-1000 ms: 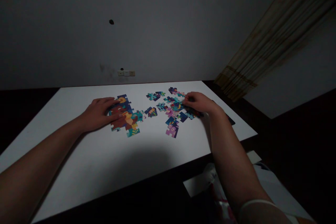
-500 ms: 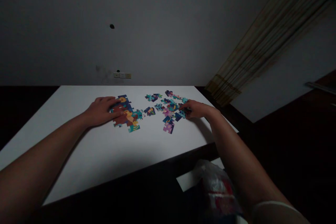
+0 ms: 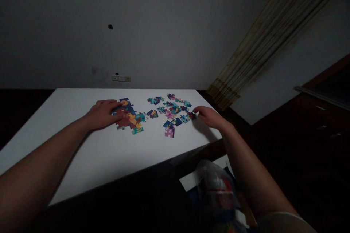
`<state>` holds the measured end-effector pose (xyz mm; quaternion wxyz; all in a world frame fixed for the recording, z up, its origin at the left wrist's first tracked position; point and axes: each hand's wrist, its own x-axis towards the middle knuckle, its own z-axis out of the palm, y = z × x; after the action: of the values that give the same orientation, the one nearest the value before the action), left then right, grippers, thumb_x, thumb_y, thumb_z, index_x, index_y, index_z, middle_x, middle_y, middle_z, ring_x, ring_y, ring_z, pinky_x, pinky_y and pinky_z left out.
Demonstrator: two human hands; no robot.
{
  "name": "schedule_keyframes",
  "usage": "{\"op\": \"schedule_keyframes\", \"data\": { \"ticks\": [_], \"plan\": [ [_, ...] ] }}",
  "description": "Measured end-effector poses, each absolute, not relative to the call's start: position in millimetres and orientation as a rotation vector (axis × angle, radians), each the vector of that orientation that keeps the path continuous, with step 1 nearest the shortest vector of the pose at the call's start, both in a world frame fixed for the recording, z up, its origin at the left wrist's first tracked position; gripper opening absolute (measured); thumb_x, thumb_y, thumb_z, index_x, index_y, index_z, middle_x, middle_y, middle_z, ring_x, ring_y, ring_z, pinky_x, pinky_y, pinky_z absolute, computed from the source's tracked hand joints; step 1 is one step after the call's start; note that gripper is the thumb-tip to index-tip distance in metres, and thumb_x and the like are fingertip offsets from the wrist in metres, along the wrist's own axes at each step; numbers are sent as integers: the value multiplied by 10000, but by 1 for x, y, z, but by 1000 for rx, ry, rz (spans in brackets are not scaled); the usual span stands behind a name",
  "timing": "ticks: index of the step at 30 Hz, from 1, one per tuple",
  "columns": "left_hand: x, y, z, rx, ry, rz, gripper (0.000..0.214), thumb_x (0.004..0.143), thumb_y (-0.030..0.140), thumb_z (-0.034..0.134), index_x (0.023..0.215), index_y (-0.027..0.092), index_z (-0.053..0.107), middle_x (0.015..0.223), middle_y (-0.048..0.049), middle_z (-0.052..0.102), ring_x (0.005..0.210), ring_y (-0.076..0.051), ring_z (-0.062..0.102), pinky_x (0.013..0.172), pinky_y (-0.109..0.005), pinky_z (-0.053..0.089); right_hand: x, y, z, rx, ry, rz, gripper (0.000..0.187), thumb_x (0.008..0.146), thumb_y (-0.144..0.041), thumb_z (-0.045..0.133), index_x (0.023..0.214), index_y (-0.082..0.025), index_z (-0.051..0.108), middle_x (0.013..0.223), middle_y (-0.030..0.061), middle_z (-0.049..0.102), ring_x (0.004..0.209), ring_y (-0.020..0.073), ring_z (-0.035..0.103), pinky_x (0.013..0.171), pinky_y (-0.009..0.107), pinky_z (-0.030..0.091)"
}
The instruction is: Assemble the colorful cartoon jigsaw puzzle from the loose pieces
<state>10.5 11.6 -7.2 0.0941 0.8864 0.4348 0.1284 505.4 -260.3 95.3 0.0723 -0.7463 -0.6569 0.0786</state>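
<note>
My left hand lies flat with fingers spread on the left edge of a joined section of jigsaw puzzle, which shows brown, orange, dark blue and teal. Its fingers cover part of that section. My right hand is at the right side of a loose group of puzzle pieces, its fingers curved and apart. A dark piece with some red lies right by its fingertips; whether they touch it is hard to see. Closer to me is a pink piece with eyes.
The puzzle lies on a white table against a grey wall with sockets. A curtain hangs at the right. Below the table's front edge is a clear plastic bag with red contents.
My right hand has drawn back to the right from the loose pieces, uncovering some at the group's right side. My left hand stays on the joined section. The view has shifted slightly right.
</note>
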Motion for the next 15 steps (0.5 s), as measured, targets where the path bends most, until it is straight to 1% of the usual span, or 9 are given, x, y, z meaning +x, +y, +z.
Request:
{"op": "schedule_keyframes", "data": {
  "ticks": [2, 3, 4, 6, 9, 12, 15],
  "plan": [
    [12, 11, -5, 2645, 1290, 336, 1071, 961, 939, 532, 1724, 216, 739, 1792, -217, 697, 1715, -519, 561, 1450, -657, 382, 509, -298, 78, -2278, -1867, 90, 540, 1001, -150, 638, 1484, -190, 875, 1573, 203, 851, 1478, 415, 804, 1295, 534, 617],
    [13, 10, -4, 2652, 1294, 312, 1077, 967, 934, 527, 1733, 204, 729, 1807, -217, 684, 1721, -509, 556, 1458, -637, 375, 510, -316, 69, -2284, -1849, 40, 587, 1002, -161, 625, 1538, -193, 863, 1619, 199, 832, 1535, 428, 780, 1343, 562, 592],
    [13, 9, -3, 2658, 1303, 292, 1078, 976, 927, 521, 1741, 195, 719, 1824, -213, 668, 1730, -496, 547, 1466, -616, 365, 509, -331, 59, -2289, -1839, 13, 623, 1003, -183, 635, 1586, -221, 851, 1645, 182, 822, 1566, 437, 764, 1370, 582, 579],
    [14, 6, -2, 2666, 1330, 272, 1046, 1006, 898, 513, 1751, 189, 701, 1855, -196, 641, 1741, -466, 530, 1479, -588, 345, 504, -354, 41, -2297, -1836, 17, 696, 998, -215, 653, 1673, -284, 810, 1708, 145, 788, 1622, 445, 727, 1385, 614, 577],
    [13, 3, -1, 2664, 1368, 278, 952, 1057, 822, 529, 1756, 195, 686, 1876, -172, 624, 1728, -452, 530, 1472, -590, 351, 492, -368, 26, -2310, -1832, 55, 775, 998, -247, 638, 1756, -362, 748, 1753, 103, 758, 1697, 452, 658, 1383, 655, 582],
    [13, 2, -1, 2675, 1359, 282, 885, 1074, 769, 553, 1749, 214, 689, 1867, -153, 640, 1719, -431, 546, 1471, -576, 353, 478, -371, 24, -2313, -1824, 68, 801, 1023, -267, 617, 1805, -423, 693, 1750, 88, 758, 1755, 461, 590, 1394, 710, 557],
    [13, 3, -2, 2687, 1361, 260, 878, 1067, 754, 548, 1754, 224, 684, 1864, -138, 648, 1739, -394, 537, 1487, -547, 332, 465, -374, 27, -2323, -1846, 84, 786, 1044, -273, 629, 1802, -473, 683, 1729, 78, 774, 1765, 479, 571, 1372, 757, 560]
  ]
}}
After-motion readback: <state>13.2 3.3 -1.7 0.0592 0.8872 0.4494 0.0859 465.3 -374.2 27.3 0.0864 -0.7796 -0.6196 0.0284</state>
